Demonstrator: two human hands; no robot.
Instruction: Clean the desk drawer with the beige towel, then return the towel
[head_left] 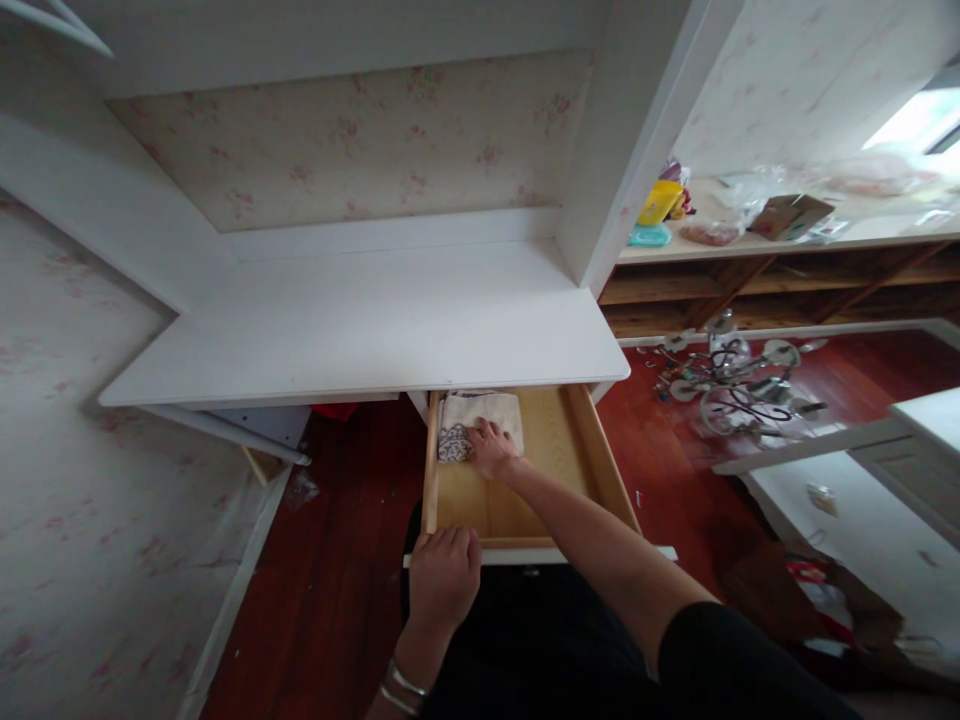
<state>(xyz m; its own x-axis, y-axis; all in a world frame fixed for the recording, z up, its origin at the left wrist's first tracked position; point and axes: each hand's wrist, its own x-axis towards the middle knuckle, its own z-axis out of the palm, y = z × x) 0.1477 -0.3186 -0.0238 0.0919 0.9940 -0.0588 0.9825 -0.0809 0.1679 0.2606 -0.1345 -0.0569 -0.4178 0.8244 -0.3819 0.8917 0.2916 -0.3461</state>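
Observation:
A wooden drawer (559,500) with a white front is pulled out from under a white desk (405,320). In its back left corner lies a folded cloth (491,405), cream-coloured with a dark patterned part on the left. My right hand (495,450) rests on this cloth, palm down with the fingers spread. At the drawer's front left corner, my left hand (448,570) is closed over the top edge of the drawer front. Its fingertips are partly hidden from view.
On the red wood floor to the right lies a chandelier (742,385) with several curved arms. Behind it runs a low wooden shelf unit (675,290) with a yellow container (660,203) and a cardboard box (789,217) on top. White furniture (847,510) lies at the right.

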